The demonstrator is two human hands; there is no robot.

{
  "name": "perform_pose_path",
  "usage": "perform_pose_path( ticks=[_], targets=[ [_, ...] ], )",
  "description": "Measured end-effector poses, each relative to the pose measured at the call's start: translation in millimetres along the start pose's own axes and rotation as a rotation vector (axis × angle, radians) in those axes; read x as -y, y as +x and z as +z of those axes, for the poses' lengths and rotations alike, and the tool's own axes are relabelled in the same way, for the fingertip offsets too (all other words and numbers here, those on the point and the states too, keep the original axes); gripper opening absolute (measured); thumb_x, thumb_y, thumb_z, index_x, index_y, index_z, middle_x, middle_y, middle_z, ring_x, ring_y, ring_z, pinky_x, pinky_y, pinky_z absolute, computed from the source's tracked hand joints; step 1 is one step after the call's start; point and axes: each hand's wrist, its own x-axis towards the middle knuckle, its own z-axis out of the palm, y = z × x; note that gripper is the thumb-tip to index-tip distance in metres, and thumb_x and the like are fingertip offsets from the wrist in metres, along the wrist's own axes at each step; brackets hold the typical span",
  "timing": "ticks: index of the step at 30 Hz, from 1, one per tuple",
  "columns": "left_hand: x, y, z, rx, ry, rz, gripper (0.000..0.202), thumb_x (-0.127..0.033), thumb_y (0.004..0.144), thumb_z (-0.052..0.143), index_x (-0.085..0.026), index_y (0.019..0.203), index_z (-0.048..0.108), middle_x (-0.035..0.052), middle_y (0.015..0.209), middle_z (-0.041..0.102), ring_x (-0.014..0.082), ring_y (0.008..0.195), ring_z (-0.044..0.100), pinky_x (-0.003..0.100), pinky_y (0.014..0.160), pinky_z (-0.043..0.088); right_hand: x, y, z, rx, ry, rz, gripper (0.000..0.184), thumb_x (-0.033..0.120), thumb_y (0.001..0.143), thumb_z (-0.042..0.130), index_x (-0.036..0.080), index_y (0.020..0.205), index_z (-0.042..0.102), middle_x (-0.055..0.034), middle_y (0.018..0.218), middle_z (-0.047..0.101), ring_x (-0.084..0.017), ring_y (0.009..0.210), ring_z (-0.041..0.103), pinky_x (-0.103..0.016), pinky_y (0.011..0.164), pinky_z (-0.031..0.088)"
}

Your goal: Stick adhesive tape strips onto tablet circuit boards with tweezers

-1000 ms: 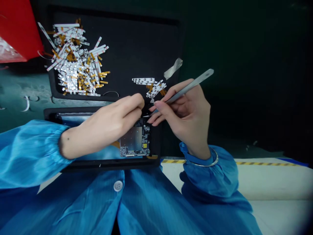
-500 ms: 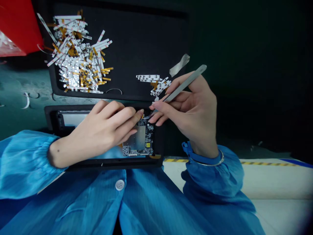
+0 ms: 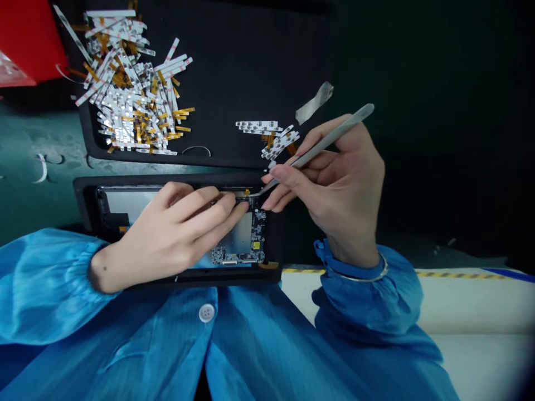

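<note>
From the head camera, the left hand [image 3: 175,234] sits curled, its fingertips [image 3: 240,206] down at the top edge of a circuit board [image 3: 239,245], though the fingers hide whether they pinch anything. The right hand [image 3: 334,189] is closed in a narrow, pen-like grip on slender steel tweezers [image 3: 330,139], whose tips come in just beside those left fingertips, at a tiny amber scrap [image 3: 247,192] on the board's edge. A slip of the tips could scratch the board or tear that scrap, most likely from squeezing too hard or from the board shifting under the left fingers. The board lies in a black tray [image 3: 83,200] beneath the left palm, and both hands crowd the spot and block its view. Ahead of the right fingers sits a small cluster of flex strips [image 3: 267,136]; a larger heap of flex strips [image 3: 134,94] lies on a black mat [image 3: 217,83] well ahead of the left hand (a red bag [image 3: 29,44] sits past it).
</note>
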Motion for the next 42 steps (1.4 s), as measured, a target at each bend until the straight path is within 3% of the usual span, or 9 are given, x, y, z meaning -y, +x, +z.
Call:
perform_pose_path(
  ticks=[7, 11, 17, 22, 26, 31, 37, 42],
  targets=[
    [-16.0, -9.8, 2.7, 0.047, 0.109, -0.079, 0.041, -0.007, 0.101, 0.055, -0.010, 0.142, 0.059, 0.0078, 0.129, 0.074, 0.0239, 0.127, 0.063, 0.039, 0.085, 0.051, 1.7, -1.4, 0.8, -0.019, -0.030, 0.014, 0.042, 0.041, 0.082, 0.088, 0.029, 0.091, 0.049, 0.0074, 0.075, 0.074, -0.018, 0.060, 0.076, -0.028, 0.047, 0.063],
    [-16.0, -12.5, 1.7, 0.065, 0.097, -0.102, 0.041, -0.013, 0.104, 0.052, -0.016, 0.145, 0.056, 0.0035, 0.133, 0.074, 0.0223, 0.124, 0.066, 0.039, 0.082, 0.052, 1.4, -1.1, 0.8, -0.028, -0.025, 0.001, 0.042, 0.040, 0.080, 0.089, 0.029, 0.089, 0.050, 0.0061, 0.075, 0.075, -0.019, 0.062, 0.076, -0.030, 0.047, 0.063],
    [-13.0, -10.0, -1.4, 0.068, 0.035, -0.108, 0.039, -0.014, 0.105, 0.054, -0.010, 0.144, 0.055, 0.0067, 0.133, 0.074, 0.0245, 0.125, 0.064, 0.040, 0.084, 0.049, 2.0, -1.4, 0.4, -0.022, -0.013, 0.000, 0.043, 0.035, 0.077, 0.092, 0.029, 0.088, 0.052, 0.0077, 0.072, 0.071, -0.020, 0.067, 0.077, -0.029, 0.050, 0.062],
    [-13.6, -8.0, -0.8, 0.074, 0.039, -0.134, 0.038, -0.012, 0.104, 0.055, -0.010, 0.142, 0.057, 0.0054, 0.127, 0.076, 0.0234, 0.122, 0.065, 0.041, 0.081, 0.048, 3.4, -1.8, 0.0, -0.034, -0.009, 0.023, 0.044, 0.032, 0.076, 0.093, 0.028, 0.088, 0.051, 0.0070, 0.072, 0.069, -0.020, 0.070, 0.077, -0.029, 0.050, 0.060],
    [-13.4, -3.6, -3.9, 0.085, 0.131, -0.072, 0.039, -0.004, 0.100, 0.058, -0.009, 0.139, 0.060, 0.0035, 0.123, 0.077, 0.0220, 0.116, 0.067, 0.041, 0.080, 0.050, 3.5, -1.9, 0.3, -0.032, -0.025, 0.026, 0.043, 0.035, 0.078, 0.092, 0.028, 0.089, 0.051, 0.0065, 0.073, 0.068, -0.021, 0.072, 0.077, -0.028, 0.051, 0.060],
    [-9.8, -1.6, -8.2, 0.109, 0.253, 0.039, 0.037, 0.002, 0.096, 0.059, -0.012, 0.128, 0.067, 0.0049, 0.127, 0.076, 0.0219, 0.114, 0.069, 0.038, 0.078, 0.050, -2.3, -0.9, 2.4, -0.018, -0.014, -0.067, 0.042, 0.036, 0.079, 0.091, 0.027, 0.089, 0.052, 0.0071, 0.073, 0.068, -0.019, 0.071, 0.077, -0.026, 0.050, 0.059],
    [3.4, -7.9, -2.7, 0.096, 0.032, 0.003, 0.034, -0.015, 0.108, 0.045, -0.009, 0.141, 0.055, 0.0099, 0.151, 0.061, 0.0276, 0.121, 0.064, 0.041, 0.079, 0.045, -10.2, 0.0, -0.2, -0.017, 0.044, -0.235, 0.031, 0.039, 0.089, 0.082, 0.026, 0.091, 0.054, 0.0083, 0.071, 0.070, -0.014, 0.057, 0.072, -0.022, 0.043, 0.055],
    [6.4, -5.1, -1.7, 0.094, 0.043, 0.042, 0.035, -0.016, 0.108, 0.047, -0.008, 0.141, 0.054, 0.0108, 0.148, 0.063, 0.0258, 0.122, 0.064, 0.041, 0.082, 0.045, -5.7, -25.9, -11.2, -0.144, 0.074, -0.291, 0.018, 0.032, 0.096, 0.075, 0.026, 0.088, 0.060, 0.0067, 0.062, 0.067, -0.014, 0.051, 0.070, -0.023, 0.039, 0.054]
  ],
)
